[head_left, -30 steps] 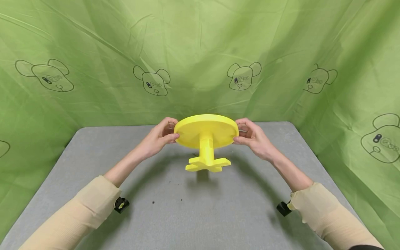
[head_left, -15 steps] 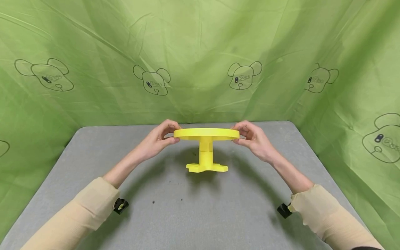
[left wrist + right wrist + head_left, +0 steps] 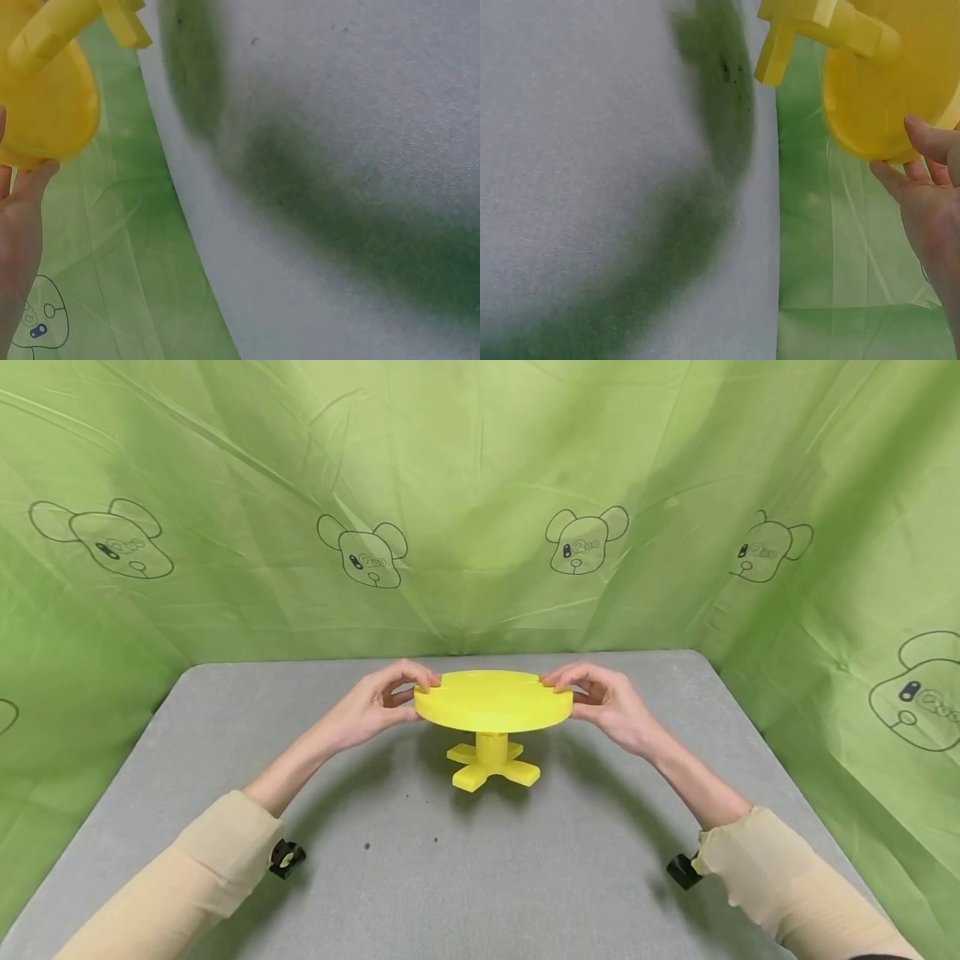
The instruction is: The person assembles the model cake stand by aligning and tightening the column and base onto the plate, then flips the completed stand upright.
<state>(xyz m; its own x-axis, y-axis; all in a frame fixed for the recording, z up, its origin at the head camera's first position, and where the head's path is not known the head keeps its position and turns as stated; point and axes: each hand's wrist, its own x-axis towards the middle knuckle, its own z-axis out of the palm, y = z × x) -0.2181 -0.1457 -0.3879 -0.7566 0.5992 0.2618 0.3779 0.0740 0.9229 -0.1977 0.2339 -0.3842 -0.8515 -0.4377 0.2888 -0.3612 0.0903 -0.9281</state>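
Observation:
A yellow toy pedestal table (image 3: 491,703), with a round top, a short column and a base of several splayed feet (image 3: 491,767), is held between my two hands in the head view. My left hand (image 3: 372,703) pinches the rim on the left, fingers over the top and thumb low at the edge. On the opposite side my right hand (image 3: 613,706) grips the rim the same way. The piece stands roughly upright, its top leaning towards me, and appears to be off the surface. Both wrist views show the underside of the round top (image 3: 56,112) and the column (image 3: 859,34).
The grey tabletop (image 3: 480,893) carries a few small dark specks (image 3: 367,846). Green cloth (image 3: 480,460) printed with bear heads hangs behind and at both sides. A black device (image 3: 287,858) sits by the left cuff, another (image 3: 683,871) by the right.
Both hands have tipped the toy table's top towards me, so its upper face shows instead of its underside. The top has also come slightly lower. The grips on the rim continue.

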